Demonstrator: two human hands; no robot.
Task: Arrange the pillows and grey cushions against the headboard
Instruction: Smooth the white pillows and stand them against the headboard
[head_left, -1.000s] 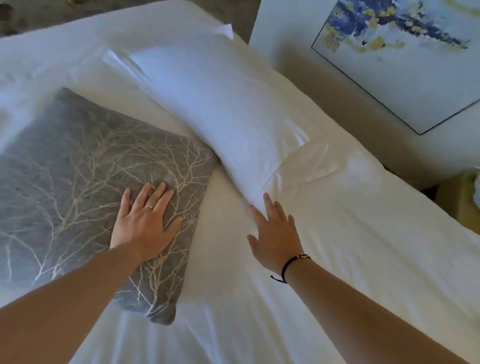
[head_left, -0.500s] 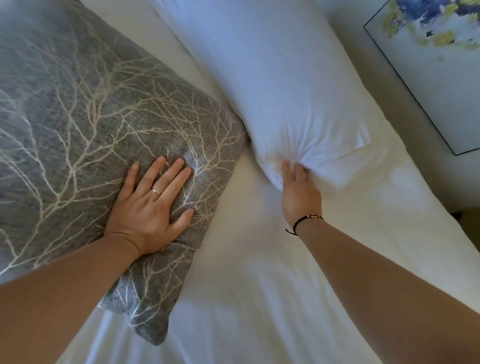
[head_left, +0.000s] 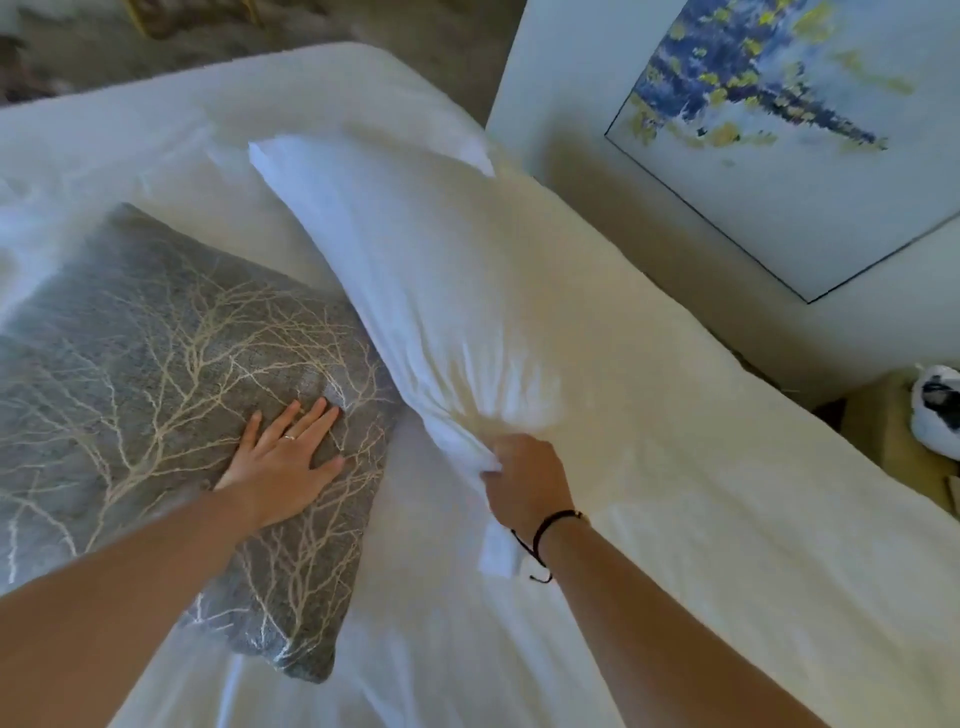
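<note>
The white pillow lies at the frame's centre on the white bed, its long axis running from upper left down to lower centre. The right hand clenches its bunched lower corner. The left hand rests flat, fingers straight, on the grey cushion at left.

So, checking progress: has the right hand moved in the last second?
Yes. The right hand left the bedsheet and now grips the white pillow's corner.
</note>
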